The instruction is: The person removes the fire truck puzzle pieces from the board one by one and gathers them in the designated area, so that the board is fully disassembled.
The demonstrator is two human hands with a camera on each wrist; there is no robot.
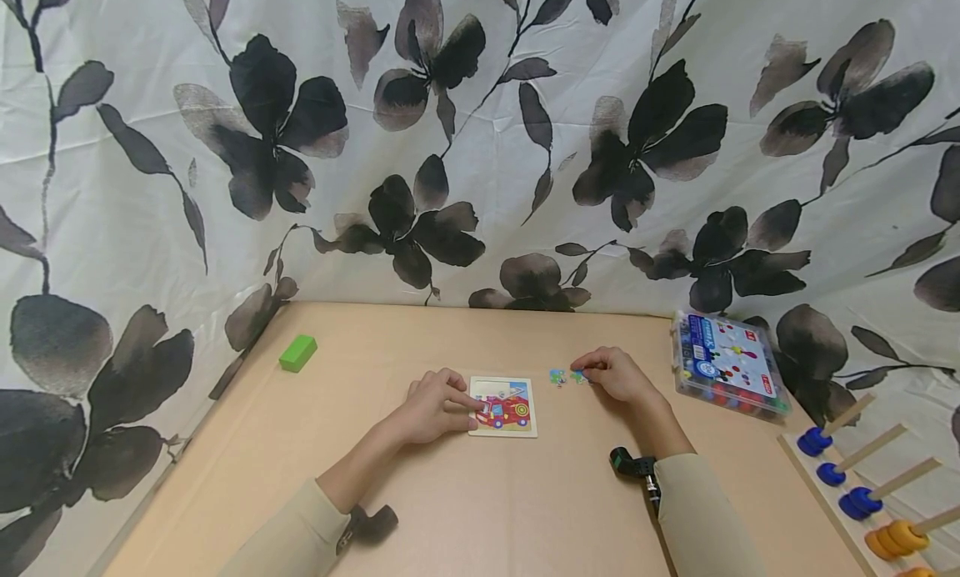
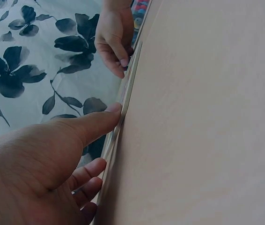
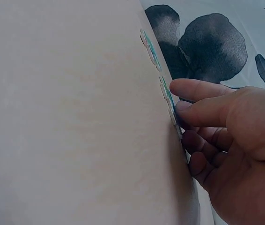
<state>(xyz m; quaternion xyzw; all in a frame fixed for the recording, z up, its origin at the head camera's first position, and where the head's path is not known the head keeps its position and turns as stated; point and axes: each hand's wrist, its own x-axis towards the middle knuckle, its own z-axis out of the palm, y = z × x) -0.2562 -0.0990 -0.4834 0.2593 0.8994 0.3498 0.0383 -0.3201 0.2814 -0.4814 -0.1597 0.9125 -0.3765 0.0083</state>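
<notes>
A small framed jigsaw puzzle (image 1: 522, 429) with a red fire-engine picture lies on the table. At its left side my left hand (image 1: 431, 410) holds the frame, thumb and fingertips at the edge. In the left wrist view, the thumb of that hand (image 2: 43, 154) lies along the board's upper face, with the other fingers bent at the rim. My right hand (image 1: 617, 374) touches a blue-green jigsaw piece (image 1: 577, 377), which lies flat under the fingertips. A similar jigsaw piece (image 1: 557, 378) sits just left of it. The right wrist view shows both pieces edge-on beside the relaxed fingers.
A green block (image 1: 298, 353) lies at the back left. To the right stands a clear plastic box (image 1: 727, 364) of colourful parts. Wooden pegs with blue and orange rings (image 1: 898, 539) occupy the right front. A floral cloth (image 1: 525, 185) hangs behind the table (image 1: 517, 494).
</notes>
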